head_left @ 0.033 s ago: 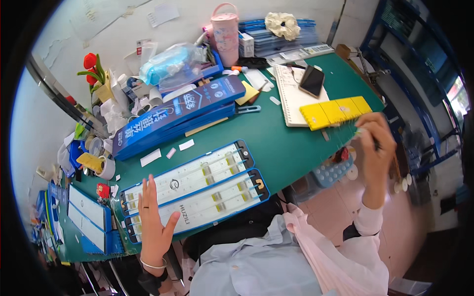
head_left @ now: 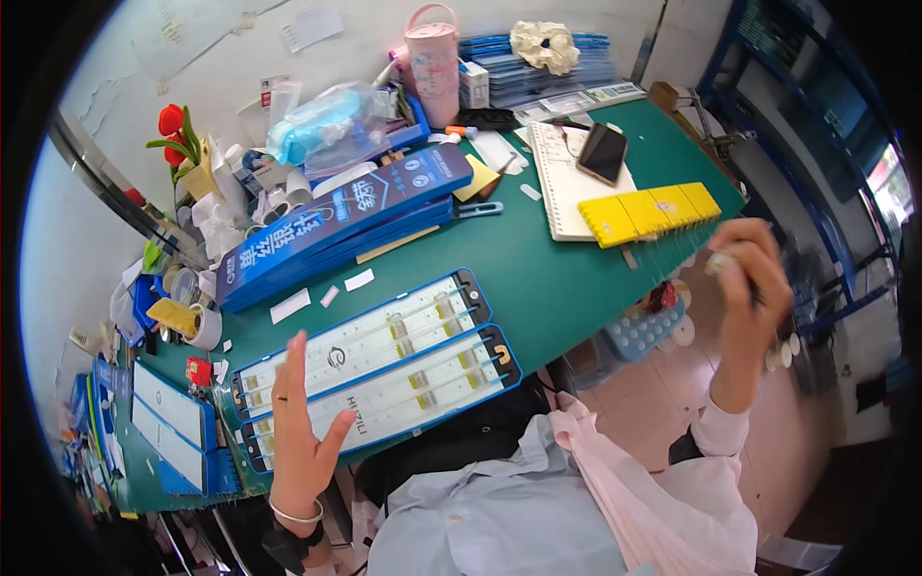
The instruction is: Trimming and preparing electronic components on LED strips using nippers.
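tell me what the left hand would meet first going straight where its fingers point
Probably the white paper slip just ahead of the left hand, with the long blue box beyond; the hand's height is unclear, so it may pass above the slip.

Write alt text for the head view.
A person's open left hand is at the left end of a white, blue-edged case on a green table. The right hand, blurred, is raised near a yellow strip; whether it holds anything is unclear. Behind are blue boxes, a notebook and a phone.
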A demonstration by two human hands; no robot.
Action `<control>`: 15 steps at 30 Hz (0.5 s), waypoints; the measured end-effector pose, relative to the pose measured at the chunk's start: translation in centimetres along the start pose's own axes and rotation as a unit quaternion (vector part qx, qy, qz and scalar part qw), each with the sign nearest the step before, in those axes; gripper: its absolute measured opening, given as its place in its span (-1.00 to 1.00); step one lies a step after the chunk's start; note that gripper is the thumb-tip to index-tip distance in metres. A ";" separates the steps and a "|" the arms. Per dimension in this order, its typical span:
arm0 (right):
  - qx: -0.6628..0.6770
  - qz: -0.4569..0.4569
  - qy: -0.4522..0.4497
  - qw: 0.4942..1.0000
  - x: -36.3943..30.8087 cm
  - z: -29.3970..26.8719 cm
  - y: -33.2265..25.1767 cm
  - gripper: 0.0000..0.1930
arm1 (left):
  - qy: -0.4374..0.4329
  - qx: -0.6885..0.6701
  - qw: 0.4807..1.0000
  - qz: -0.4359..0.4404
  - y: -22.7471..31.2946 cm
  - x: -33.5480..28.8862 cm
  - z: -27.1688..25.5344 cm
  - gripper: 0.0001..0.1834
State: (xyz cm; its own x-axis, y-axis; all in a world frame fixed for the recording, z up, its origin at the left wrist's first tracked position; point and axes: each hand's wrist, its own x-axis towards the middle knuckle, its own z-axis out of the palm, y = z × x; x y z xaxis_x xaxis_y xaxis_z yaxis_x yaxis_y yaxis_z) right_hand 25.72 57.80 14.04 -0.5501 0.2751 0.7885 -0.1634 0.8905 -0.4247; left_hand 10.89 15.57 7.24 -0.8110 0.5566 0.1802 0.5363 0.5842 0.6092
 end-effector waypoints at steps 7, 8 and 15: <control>0.011 -0.200 0.159 0.967 0.4 -1.7 -6.5 -0.67 | -0.221 -0.211 0.897 0.319 13.0 7.6 6.4 0.30; 0.020 -0.207 0.139 0.968 0.5 -1.9 -7.0 -0.65 | -0.258 -0.218 0.876 0.345 14.6 7.7 7.5 0.33; 0.035 -0.192 0.312 0.930 0.3 -3.3 -7.0 -0.69 | -0.337 -0.301 0.773 0.445 16.4 7.3 13.7 -0.55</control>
State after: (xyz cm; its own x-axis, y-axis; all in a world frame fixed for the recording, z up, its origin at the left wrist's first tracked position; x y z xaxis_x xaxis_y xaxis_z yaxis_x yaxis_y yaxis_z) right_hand 29.42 52.80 18.70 0.1379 0.1178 0.9834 -0.3146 0.9467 -0.0693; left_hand 16.97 37.29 7.97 0.2321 0.8794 0.4157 0.4409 -0.4760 0.7609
